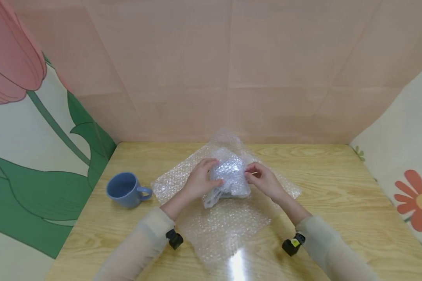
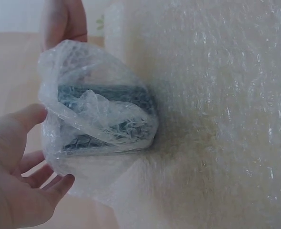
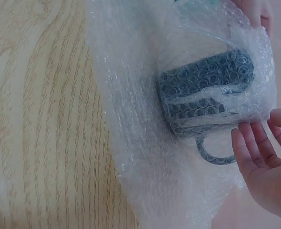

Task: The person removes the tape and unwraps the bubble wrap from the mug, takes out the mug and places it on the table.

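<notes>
A dark blue mug (image 3: 197, 88), wrapped in bubble wrap (image 1: 228, 175), lies on its side over a larger flat sheet of bubble wrap (image 1: 228, 226). Its handle (image 3: 212, 156) shows at one side in the right wrist view. My left hand (image 1: 201, 179) holds the bundle from the left, thumb and fingers spread round it; in the left wrist view this hand (image 2: 19, 167) is at the bundle's end. From the right, my right hand (image 1: 265, 181) pinches the wrap's edge between thumb and fingers; the right wrist view shows this hand (image 3: 269, 167) beside the handle.
A blue mug (image 1: 126, 190) without wrap stands upright at the left, its handle toward the sheet. The wooden table (image 1: 337, 203) meets a pink backdrop (image 1: 228, 78) behind, with flower-patterned cloths at both sides.
</notes>
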Demonstrator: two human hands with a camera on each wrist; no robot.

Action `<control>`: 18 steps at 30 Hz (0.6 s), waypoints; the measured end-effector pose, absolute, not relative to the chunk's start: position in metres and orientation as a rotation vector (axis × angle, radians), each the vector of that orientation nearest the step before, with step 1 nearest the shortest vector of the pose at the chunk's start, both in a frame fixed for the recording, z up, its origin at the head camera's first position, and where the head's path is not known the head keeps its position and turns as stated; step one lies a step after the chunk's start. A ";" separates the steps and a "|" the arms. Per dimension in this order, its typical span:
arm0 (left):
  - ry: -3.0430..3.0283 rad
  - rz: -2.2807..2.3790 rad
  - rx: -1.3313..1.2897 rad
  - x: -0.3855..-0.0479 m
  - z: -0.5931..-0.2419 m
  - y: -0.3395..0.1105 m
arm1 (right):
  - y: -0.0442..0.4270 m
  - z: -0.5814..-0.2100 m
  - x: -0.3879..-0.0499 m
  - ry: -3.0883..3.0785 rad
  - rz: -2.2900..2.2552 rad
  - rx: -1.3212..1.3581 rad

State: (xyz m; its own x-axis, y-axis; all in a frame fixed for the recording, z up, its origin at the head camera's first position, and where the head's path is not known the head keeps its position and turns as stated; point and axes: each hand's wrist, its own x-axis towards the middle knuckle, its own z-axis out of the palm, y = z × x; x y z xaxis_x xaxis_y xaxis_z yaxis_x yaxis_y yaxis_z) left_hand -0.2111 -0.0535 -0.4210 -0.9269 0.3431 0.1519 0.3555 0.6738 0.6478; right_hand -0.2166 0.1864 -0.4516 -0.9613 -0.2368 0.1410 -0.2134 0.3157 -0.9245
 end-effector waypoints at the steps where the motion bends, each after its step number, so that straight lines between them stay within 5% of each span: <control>1: -2.867 -1.108 -0.594 -0.211 -0.420 -0.053 | 0.186 -0.452 -0.217 2.530 -1.773 -0.428; 18: -2.872 -1.084 -0.607 -0.211 -0.419 -0.052 | 0.174 -0.418 -0.205 2.594 -1.583 -0.420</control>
